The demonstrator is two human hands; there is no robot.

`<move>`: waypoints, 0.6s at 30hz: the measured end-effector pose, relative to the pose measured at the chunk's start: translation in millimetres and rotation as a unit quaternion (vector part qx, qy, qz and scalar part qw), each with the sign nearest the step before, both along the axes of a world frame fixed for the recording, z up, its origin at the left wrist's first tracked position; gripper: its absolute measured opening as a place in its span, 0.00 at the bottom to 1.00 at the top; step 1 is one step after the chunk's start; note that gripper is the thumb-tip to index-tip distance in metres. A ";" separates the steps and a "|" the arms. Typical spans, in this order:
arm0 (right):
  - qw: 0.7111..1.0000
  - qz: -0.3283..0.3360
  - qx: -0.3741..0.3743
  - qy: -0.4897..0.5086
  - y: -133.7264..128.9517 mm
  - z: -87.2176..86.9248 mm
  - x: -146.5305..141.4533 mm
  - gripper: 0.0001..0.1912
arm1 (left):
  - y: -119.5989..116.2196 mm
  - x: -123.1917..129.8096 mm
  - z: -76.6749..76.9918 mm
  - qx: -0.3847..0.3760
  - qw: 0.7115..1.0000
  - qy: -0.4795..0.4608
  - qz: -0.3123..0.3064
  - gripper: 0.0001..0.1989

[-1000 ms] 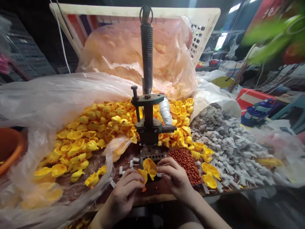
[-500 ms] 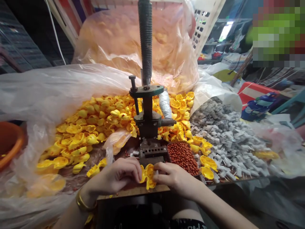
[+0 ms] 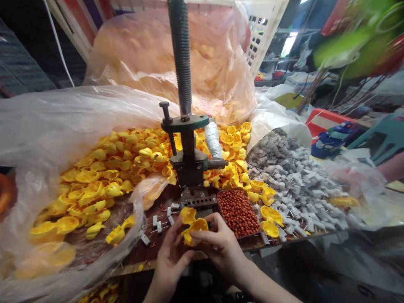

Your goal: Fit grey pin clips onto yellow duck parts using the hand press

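In front of the press's dark metal base (image 3: 198,198), both hands hold a hollow yellow plastic toy shell (image 3: 198,226) with rounded, open lobes. My left hand (image 3: 170,259) is closed on its left and lower side, with some fingertips hidden behind it. Thumb and fingers of my right hand (image 3: 222,242) pinch its right side. Close to my right hand stands a tray of small reddish-brown beads (image 3: 238,212). Several small grey blocks with metal pins (image 3: 159,226) lie on the table left of the base.
A threaded press column (image 3: 181,54) rises behind the base, with a foil-wrapped handle (image 3: 211,139) beside it. Yellow shells (image 3: 94,181) are heaped to the left and behind. Grey pinned blocks (image 3: 293,185) pile up at right. Clear plastic sheeting (image 3: 63,118) drapes the left side.
The yellow shell has been lifted and turned, and its lobes now tilt differently. My left hand has swung from its left side to beneath it. The view has shifted slightly right.
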State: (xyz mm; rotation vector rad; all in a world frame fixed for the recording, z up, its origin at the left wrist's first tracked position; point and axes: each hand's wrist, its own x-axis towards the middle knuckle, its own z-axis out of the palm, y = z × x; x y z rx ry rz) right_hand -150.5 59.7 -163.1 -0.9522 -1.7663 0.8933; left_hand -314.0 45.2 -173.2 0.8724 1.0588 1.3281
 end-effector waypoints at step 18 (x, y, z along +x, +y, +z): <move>0.893 -0.253 0.048 -0.370 59.1 0.1 71.1 0.07 | 33.4 1.4 20.2 -0.130 0.971 -0.112 0.164 0.20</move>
